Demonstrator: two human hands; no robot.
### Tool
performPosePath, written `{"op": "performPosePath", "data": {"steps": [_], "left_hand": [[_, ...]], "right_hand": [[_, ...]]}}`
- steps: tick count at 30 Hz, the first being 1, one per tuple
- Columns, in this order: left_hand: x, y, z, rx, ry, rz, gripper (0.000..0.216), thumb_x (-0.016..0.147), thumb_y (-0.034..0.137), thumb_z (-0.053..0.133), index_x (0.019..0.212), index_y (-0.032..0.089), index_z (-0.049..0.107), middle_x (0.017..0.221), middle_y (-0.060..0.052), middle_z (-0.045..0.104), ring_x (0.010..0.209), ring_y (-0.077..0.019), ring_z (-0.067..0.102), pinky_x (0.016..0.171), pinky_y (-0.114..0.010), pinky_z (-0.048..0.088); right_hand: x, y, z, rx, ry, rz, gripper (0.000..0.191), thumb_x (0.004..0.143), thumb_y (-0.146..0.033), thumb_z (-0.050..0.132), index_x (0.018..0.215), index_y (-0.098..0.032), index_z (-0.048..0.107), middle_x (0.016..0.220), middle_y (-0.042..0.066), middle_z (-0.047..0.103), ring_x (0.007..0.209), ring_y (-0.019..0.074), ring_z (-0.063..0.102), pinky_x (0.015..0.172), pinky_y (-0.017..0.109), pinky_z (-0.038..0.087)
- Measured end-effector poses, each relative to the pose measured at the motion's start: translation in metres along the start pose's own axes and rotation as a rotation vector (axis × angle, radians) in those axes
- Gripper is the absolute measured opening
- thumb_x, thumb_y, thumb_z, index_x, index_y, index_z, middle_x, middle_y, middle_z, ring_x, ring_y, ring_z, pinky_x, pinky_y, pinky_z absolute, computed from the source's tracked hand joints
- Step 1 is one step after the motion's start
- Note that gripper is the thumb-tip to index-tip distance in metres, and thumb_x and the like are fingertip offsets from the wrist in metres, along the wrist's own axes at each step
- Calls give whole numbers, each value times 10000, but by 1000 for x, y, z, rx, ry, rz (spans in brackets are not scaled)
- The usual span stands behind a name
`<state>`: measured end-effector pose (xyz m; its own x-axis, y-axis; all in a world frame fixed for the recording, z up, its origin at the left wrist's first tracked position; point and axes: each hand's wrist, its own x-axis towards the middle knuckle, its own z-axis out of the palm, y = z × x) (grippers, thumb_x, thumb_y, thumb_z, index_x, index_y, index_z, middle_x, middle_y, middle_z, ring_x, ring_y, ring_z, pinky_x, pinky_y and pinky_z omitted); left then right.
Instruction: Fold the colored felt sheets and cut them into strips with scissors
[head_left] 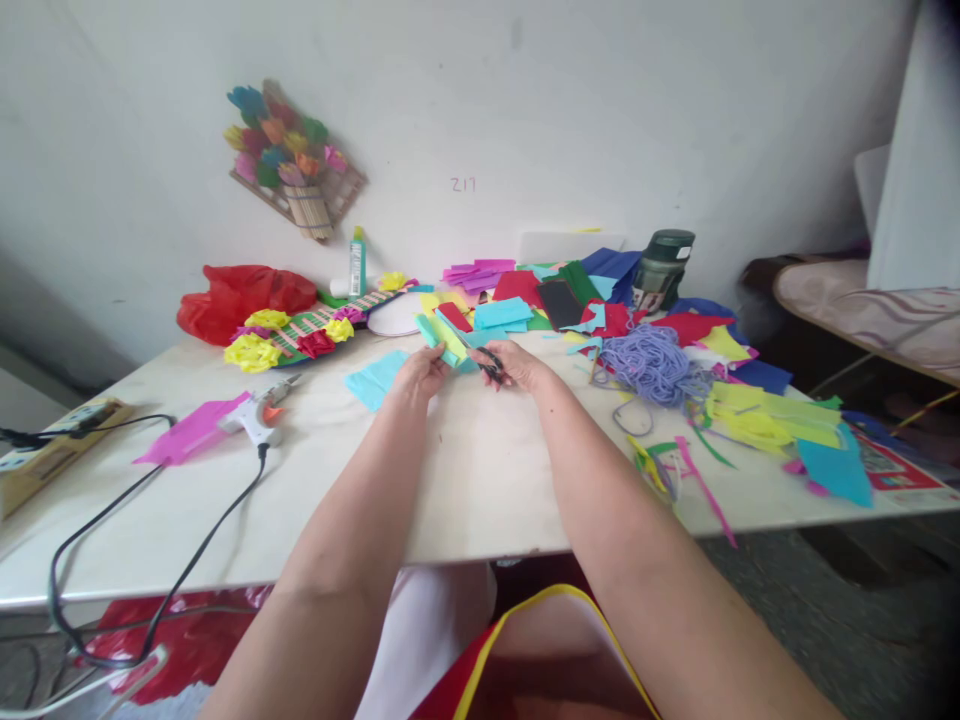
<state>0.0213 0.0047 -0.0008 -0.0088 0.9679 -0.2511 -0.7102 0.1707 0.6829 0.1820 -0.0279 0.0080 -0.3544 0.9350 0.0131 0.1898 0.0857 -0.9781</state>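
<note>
Between the fingers of my left hand (424, 372) is a folded strip of turquoise paper (452, 352), with a yellow-green layer showing beside it. My right hand (514, 366) is closed around the dark handles of a pair of scissors (491, 368). The blades point left toward the strip; whether they touch it I cannot tell. A loose turquoise sheet (375, 380) lies flat to the left of my left hand. Behind both hands, several red, blue and yellow paper pieces (504, 314) are piled on the white table (480, 470).
At left, a glue gun (257, 418) rests by pink paper (196, 428), its cord hanging over the edge near a power strip (52, 455). A flower-decorated green board (300, 335) lies behind. At right are purple yarn (646, 362), a dark jar (663, 270) and yellow paper (776, 415).
</note>
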Motion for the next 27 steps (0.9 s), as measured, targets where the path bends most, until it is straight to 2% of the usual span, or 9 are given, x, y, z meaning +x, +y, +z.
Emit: {"op": "performPosePath", "data": {"steps": [11, 17, 27], "left_hand": [[3, -2, -3, 62, -54, 22, 281, 795, -36, 474, 974, 114, 632, 689, -45, 675, 598, -140, 657, 623, -237, 564], [4, -3, -4, 58, -42, 20, 267, 789, -28, 496, 956, 125, 637, 743, -58, 684, 621, -144, 662, 648, -250, 560], [1, -4, -3, 94, -59, 21, 264, 803, -22, 472, 960, 123, 626, 689, -41, 670, 661, -155, 668, 658, -255, 562]], "right_hand": [[1, 3, 1, 19, 18, 20, 369, 785, -494, 600, 703, -155, 481, 457, -21, 569, 305, 55, 461, 262, 149, 223], [3, 5, 1, 3, 23, 27, 351, 794, -474, 603, 715, -151, 492, 477, -25, 572, 311, 46, 457, 269, 147, 219], [2, 3, 3, 22, 43, 44, 330, 801, -441, 610, 701, -155, 481, 468, -36, 551, 305, 39, 436, 272, 150, 203]]}}
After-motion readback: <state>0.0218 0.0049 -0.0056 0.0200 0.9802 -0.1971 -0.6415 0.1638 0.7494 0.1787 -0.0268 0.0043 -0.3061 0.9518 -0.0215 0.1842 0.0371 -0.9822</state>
